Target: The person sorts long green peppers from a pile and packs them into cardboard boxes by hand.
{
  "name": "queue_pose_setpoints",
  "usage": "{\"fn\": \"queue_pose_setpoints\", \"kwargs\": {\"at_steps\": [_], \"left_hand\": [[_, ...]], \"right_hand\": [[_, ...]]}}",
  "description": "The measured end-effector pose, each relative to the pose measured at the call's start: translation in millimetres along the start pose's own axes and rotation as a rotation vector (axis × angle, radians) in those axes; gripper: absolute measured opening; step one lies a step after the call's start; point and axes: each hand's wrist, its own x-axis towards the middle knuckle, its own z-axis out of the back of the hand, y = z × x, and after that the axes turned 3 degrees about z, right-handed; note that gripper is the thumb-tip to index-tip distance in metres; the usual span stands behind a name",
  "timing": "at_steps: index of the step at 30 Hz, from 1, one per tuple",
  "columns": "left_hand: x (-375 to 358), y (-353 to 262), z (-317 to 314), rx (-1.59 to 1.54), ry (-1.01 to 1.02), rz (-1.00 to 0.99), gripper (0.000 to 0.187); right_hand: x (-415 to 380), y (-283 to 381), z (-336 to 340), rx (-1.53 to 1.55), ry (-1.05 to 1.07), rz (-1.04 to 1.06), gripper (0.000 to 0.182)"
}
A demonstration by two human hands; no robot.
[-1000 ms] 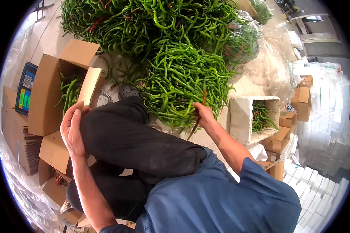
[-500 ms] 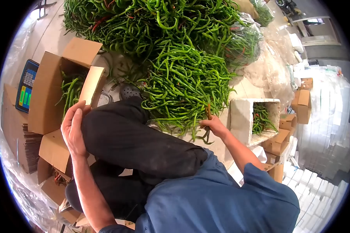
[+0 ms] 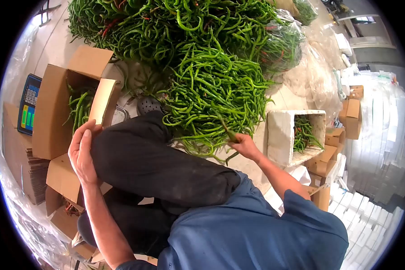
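Note:
My right hand [image 3: 245,146] is closed around a long chili pepper [image 3: 228,133], whose tip points up toward the loose chili pile [image 3: 216,94]. A darker end pokes out below the fist. The hand is at the pile's lower right edge. On the other side, my left hand [image 3: 83,155] rests along my bent knee [image 3: 112,150], fingers stretched out and holding nothing. Its fingertips are right by the flap of a cardboard box [image 3: 49,112] with green chilies [image 3: 80,108] inside.
A white foam box [image 3: 280,139] with chilies inside lies on its side at right. Behind the pile rises a bigger chili heap [image 3: 135,36], beside a plastic bag of chilies [image 3: 281,47]. A blue scale display [image 3: 29,103] and another carton [image 3: 63,177] are at left.
My right hand has turned slightly; the reddish-brown pepper above the fist no longer shows, and a greener one points up-left. My left hand stays at the knee.

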Motion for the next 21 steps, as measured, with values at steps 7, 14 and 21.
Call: {"fn": "queue_pose_setpoints", "kwargs": {"at_steps": [7, 14, 21], "left_hand": [[0, -3, -1, 0.035, 0.016, -0.022, 0.032], [-1, 0, 2, 0.027, -0.016, -0.016, 0.033], [-7, 0, 8, 0.033, -0.053, 0.004, 0.033]], "right_hand": [[0, 9, 0, -0.339, 0.128, 0.197, 0.021], [65, 45, -35, -0.285, 0.098, 0.383, 0.017], [104, 107, -49, -0.138, 0.345, 0.136, 0.023]]}}
